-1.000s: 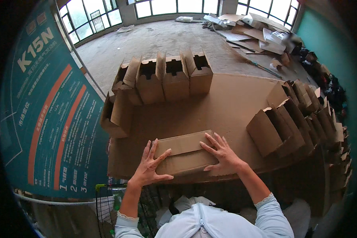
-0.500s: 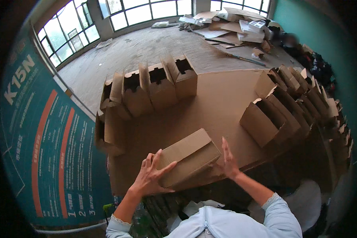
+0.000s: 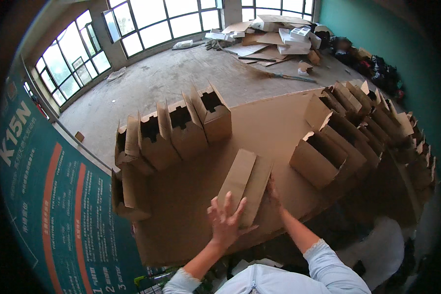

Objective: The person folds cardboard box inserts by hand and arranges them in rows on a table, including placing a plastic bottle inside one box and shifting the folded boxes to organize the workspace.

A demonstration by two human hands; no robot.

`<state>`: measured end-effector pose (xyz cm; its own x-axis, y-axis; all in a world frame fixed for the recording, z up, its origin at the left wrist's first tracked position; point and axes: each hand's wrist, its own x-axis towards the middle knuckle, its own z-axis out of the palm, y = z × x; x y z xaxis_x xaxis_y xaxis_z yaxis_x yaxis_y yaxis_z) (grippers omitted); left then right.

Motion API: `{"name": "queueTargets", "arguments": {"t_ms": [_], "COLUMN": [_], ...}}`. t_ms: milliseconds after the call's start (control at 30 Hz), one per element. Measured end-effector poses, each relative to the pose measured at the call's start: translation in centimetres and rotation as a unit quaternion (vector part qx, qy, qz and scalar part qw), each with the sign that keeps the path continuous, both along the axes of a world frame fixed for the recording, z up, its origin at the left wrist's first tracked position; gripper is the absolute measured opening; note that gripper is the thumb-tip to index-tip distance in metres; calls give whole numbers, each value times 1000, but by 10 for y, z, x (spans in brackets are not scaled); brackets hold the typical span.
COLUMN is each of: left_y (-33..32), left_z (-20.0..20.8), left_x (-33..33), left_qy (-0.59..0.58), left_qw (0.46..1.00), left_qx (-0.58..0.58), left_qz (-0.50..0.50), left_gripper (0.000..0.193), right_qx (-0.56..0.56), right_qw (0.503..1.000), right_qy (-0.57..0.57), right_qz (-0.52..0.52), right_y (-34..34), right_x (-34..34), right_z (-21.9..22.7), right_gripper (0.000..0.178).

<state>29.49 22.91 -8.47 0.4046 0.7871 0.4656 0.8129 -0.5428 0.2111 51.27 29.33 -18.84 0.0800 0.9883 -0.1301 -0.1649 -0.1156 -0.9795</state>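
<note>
A brown cardboard box [image 3: 237, 175], its top flaps closed, lies at a slant near the middle of the cardboard-covered work surface [image 3: 269, 122]. My left hand [image 3: 226, 219] rests on its near end with fingers spread over the top. Against the box's right side, my right hand [image 3: 274, 194] lies flat with fingers stretched out; some of them are partly hidden. Neither hand is wrapped round the box.
Several open-topped boxes [image 3: 188, 130] stand in a bent row at the left. More open boxes [image 3: 316, 159] crowd the right side. Beyond are scrap cardboard and foam [image 3: 279, 41], a broom [image 3: 289, 77] and black bags [image 3: 384, 73]. A green printed panel [image 3: 49, 196] stands at far left.
The box has turned so its far end points farther away, and shifted right. My left hand moved right with it; my right hand came from just off the box onto its right side.
</note>
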Motion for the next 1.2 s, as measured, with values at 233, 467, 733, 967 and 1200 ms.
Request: {"name": "queueTargets", "arguments": {"t_ms": [233, 467, 733, 967, 1200], "left_y": [135, 255, 337, 349, 345], "left_z": [-36, -20, -47, -9, -1], "left_x": [133, 203, 191, 190, 165], "left_qy": [63, -4, 46, 145, 94], "left_qw": [982, 976, 986, 976, 959], "left_qx": [34, -49, 43, -94, -233], "left_qz": [177, 211, 155, 130, 132], "left_gripper": [63, 54, 60, 80, 74], "right_qx": [-38, -28, 91, 5, 179], "right_qw": [997, 980, 979, 994, 962], "right_qy": [66, 185, 180, -60, -207], "right_qz": [21, -62, 29, -90, 18], "right_y": [79, 183, 337, 358, 194], "right_x": [54, 81, 98, 84, 43], "right_z": [47, 46, 12, 31, 68], "right_gripper": [77, 63, 54, 60, 60]}}
